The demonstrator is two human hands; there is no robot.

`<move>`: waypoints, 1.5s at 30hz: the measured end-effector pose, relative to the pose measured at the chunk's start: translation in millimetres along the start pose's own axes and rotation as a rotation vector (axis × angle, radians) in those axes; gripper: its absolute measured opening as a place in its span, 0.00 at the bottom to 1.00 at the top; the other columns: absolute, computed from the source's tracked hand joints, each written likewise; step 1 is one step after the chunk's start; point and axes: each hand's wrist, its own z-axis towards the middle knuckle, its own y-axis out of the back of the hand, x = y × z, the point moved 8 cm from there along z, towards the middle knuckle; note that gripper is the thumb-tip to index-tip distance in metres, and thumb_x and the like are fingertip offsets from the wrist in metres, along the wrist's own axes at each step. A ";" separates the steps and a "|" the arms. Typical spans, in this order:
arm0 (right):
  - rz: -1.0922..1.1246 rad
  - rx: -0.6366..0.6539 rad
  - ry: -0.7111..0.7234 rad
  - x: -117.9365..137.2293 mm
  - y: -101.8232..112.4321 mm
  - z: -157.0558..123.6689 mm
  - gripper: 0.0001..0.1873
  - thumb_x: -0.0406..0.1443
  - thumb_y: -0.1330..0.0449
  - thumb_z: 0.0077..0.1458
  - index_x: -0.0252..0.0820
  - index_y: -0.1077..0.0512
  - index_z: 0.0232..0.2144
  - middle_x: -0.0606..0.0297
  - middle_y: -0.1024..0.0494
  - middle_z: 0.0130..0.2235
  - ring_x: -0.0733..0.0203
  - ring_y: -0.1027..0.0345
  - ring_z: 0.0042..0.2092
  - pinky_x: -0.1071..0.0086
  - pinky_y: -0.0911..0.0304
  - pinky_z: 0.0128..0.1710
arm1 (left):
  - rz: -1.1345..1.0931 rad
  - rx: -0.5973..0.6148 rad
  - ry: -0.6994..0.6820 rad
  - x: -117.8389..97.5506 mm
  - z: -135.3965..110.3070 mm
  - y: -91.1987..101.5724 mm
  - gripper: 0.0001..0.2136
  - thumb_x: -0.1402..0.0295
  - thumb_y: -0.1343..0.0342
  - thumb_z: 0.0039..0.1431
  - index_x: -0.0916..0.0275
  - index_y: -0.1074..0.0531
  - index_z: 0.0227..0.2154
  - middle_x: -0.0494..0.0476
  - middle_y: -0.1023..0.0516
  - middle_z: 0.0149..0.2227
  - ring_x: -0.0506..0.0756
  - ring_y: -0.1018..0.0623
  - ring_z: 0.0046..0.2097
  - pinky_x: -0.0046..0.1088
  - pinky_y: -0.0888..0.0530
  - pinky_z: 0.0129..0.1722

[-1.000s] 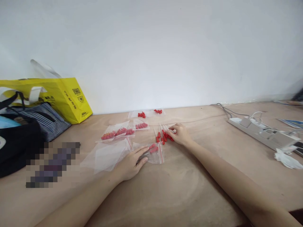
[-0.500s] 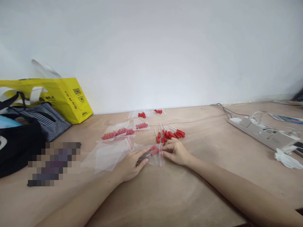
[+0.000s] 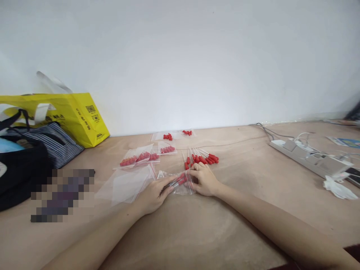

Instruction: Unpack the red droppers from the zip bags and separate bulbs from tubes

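A small clear zip bag point(image 3: 184, 190) lies crumpled between my hands, with a few red-bulbed droppers point(image 3: 181, 180) in it. My left hand point(image 3: 153, 195) has its thumb and fingers closed on the bag's left end. At the bag's right end, where the zip edge is, my right hand point(image 3: 205, 180) pinches with curled fingers, and its fingertips are partly hidden. Just beyond the right hand a loose fan of droppers point(image 3: 212, 159) with thin pale stems and red bulbs rests on the table. Flat zip bags point(image 3: 129, 183) are spread beside my left hand.
Filled zip bags point(image 3: 135, 159) with red bulbs lie farther back, and more red pieces point(image 3: 168, 137) sit near the wall. On the left are a yellow bag point(image 3: 92, 120), a striped pouch point(image 3: 60, 142) and a blurred-out object point(image 3: 63, 195). A power strip point(image 3: 306, 157) with cables and crumpled tissue point(image 3: 340, 187) are on the right.
My right hand has shifted slightly left and its fingers have curled more over the bag's end. The bag has bunched up, and the droppers in it now lie closer together.
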 end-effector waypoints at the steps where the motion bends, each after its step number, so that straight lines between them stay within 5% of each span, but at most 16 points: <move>1: 0.029 -0.008 -0.002 -1.0 1.4 0.0 0.14 0.43 0.40 0.46 0.44 0.29 0.35 0.63 0.33 0.34 0.60 0.43 0.37 0.66 0.50 0.39 | 0.009 -0.001 0.004 0.9 -0.2 -0.4 0.18 0.63 0.59 0.60 0.55 0.41 0.53 0.51 0.33 0.52 0.54 0.32 0.52 0.33 0.35 0.51; 7: 0.120 -0.015 -0.015 -4.7 1.4 0.4 0.20 0.45 0.36 0.40 0.44 0.29 0.38 0.64 0.33 0.34 0.60 0.42 0.37 0.65 0.48 0.38 | 0.038 0.017 0.011 4.7 -1.5 -4.1 0.18 0.62 0.59 0.60 0.56 0.42 0.53 0.52 0.34 0.54 0.54 0.34 0.53 0.34 0.36 0.52; 18: 0.268 -0.025 0.041 -2.1 7.7 -3.1 0.09 0.40 0.36 0.41 0.40 0.30 0.22 0.65 0.33 0.31 0.64 0.40 0.34 0.70 0.43 0.36 | 0.018 0.040 0.031 3.0 -2.1 -4.4 0.18 0.61 0.58 0.60 0.57 0.41 0.53 0.54 0.34 0.53 0.54 0.33 0.53 0.35 0.35 0.51; 27: 0.428 0.123 0.025 -3.4 9.1 -8.9 0.03 0.33 0.41 0.44 0.39 0.32 0.26 0.72 0.35 0.23 0.71 0.42 0.24 0.78 0.45 0.24 | 0.014 0.027 -0.008 4.5 -1.8 -6.4 0.17 0.61 0.58 0.59 0.56 0.39 0.51 0.53 0.34 0.53 0.55 0.34 0.54 0.36 0.37 0.53; 33: 0.390 0.171 0.091 7.3 11.6 -9.2 0.04 0.34 0.42 0.45 0.39 0.29 0.26 0.70 0.31 0.24 0.70 0.42 0.25 0.77 0.45 0.25 | 0.045 0.041 -0.008 1.2 -0.3 -5.7 0.17 0.63 0.58 0.59 0.58 0.37 0.50 0.54 0.34 0.53 0.54 0.35 0.54 0.36 0.37 0.54; 40: 0.568 0.232 -0.102 -37.6 24.9 -11.6 0.08 0.37 0.39 0.41 0.38 0.26 0.26 0.68 0.27 0.23 0.70 0.38 0.23 0.77 0.43 0.22 | 0.032 0.025 -0.008 2.5 -1.1 -4.1 0.17 0.63 0.57 0.59 0.57 0.36 0.49 0.54 0.34 0.53 0.54 0.35 0.55 0.37 0.37 0.54; 45: 0.712 0.282 -0.311 -91.7 55.8 -24.1 0.15 0.40 0.36 0.35 0.38 0.25 0.28 0.67 0.27 0.21 0.68 0.36 0.22 0.74 0.38 0.22 | 0.028 0.025 -0.017 2.0 -1.4 -4.1 0.16 0.63 0.57 0.59 0.56 0.35 0.49 0.53 0.34 0.53 0.54 0.35 0.55 0.38 0.38 0.54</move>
